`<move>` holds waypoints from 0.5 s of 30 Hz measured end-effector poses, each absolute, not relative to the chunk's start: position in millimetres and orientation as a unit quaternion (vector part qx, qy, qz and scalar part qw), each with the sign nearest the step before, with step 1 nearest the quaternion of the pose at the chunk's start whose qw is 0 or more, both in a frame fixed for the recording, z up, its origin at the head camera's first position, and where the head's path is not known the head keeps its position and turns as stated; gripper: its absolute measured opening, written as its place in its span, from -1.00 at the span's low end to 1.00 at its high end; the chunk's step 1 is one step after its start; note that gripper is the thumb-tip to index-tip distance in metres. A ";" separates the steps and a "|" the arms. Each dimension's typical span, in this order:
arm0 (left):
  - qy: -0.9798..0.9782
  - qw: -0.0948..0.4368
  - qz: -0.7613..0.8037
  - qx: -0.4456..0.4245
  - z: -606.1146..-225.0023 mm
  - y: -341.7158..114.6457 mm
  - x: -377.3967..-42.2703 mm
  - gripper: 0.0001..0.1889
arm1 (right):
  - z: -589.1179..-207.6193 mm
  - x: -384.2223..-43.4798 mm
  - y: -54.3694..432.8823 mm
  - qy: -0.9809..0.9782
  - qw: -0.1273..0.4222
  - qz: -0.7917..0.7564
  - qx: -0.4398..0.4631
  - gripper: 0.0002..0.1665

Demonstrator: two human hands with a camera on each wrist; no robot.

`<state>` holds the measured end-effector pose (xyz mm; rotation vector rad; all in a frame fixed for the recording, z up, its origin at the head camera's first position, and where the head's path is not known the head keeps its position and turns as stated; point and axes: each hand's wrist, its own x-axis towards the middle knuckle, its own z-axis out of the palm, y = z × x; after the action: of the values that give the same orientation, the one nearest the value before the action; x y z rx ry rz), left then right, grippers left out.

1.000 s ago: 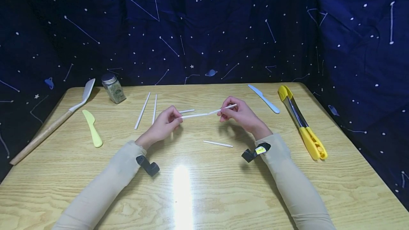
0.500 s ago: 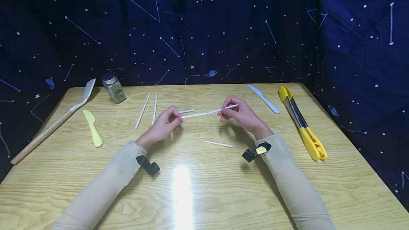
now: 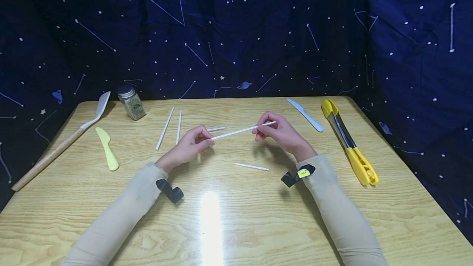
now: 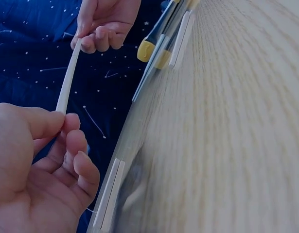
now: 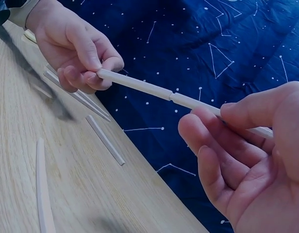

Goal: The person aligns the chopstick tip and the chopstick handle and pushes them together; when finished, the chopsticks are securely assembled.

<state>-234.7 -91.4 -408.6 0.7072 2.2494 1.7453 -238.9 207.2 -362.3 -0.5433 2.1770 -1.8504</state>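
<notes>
Above the table, my left hand (image 3: 190,145) pinches one end of a slim white stick (image 3: 234,133) between thumb and forefinger. Toward its other end, my right hand (image 3: 277,131) grips it, and a short tip pokes out past the thumb. A notch-like seam crosses the stick (image 5: 171,95) between the hands in the right wrist view, where two lengths meet end to end, nearly in line. Both hands keep their other fingers curled. On the table nearby lie a short white stick (image 3: 252,166) in front and another white stick (image 3: 216,129) behind, partly hidden by my left hand.
Two more white sticks, a long one (image 3: 164,128) and a thinner one (image 3: 179,125), lie left of centre. Farther left are a yellow-green spreader (image 3: 108,150), a spatula (image 3: 70,138) and a spice jar (image 3: 132,104). A blue spreader (image 3: 305,114) and yellow-ended tongs (image 3: 349,143) lie right.
The two lengths met at a slight angle before and now look almost straight. My left fingertips have shifted slightly down and right; the right hand has barely moved.
</notes>
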 end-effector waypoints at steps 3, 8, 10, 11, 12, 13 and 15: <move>0.758 0.110 0.594 0.247 -409.2 -92.5 -235.2 -0.92 | -362.4 -239.3 207.9 0.743 0.123 -0.631 -0.187 -0.92; 0.755 0.116 0.595 0.251 -409.3 -94.9 -234.8 -0.94 | -363.1 -240.6 209.5 0.747 0.142 -0.623 -0.185 -0.93; 0.749 0.120 0.600 0.254 -409.2 -95.6 -234.1 -0.94 | -362.9 -240.5 210.3 0.750 0.146 -0.618 -0.186 -0.92; 0.744 0.124 0.605 0.255 -409.1 -95.6 -233.9 -0.93 | -362.6 -240.3 210.9 0.751 0.146 -0.616 -0.188 -0.91; 0.738 0.128 0.610 0.258 -408.9 -95.4 -233.5 -0.93 | -362.5 -240.0 211.5 0.752 0.146 -0.614 -0.190 -0.91; 0.732 0.133 0.616 0.260 -408.5 -95.0 -232.9 -0.94 | -362.4 -239.8 212.0 0.751 0.147 -0.614 -0.192 -0.90; 0.718 0.143 0.627 0.264 -408.3 -93.9 -232.2 -0.98 | -362.8 -239.5 213.3 0.747 0.149 -0.618 -0.197 -0.89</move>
<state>-232.2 -93.9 -408.3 0.7627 2.0724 1.8094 -239.5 213.3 -362.8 -0.5674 2.1467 -1.7762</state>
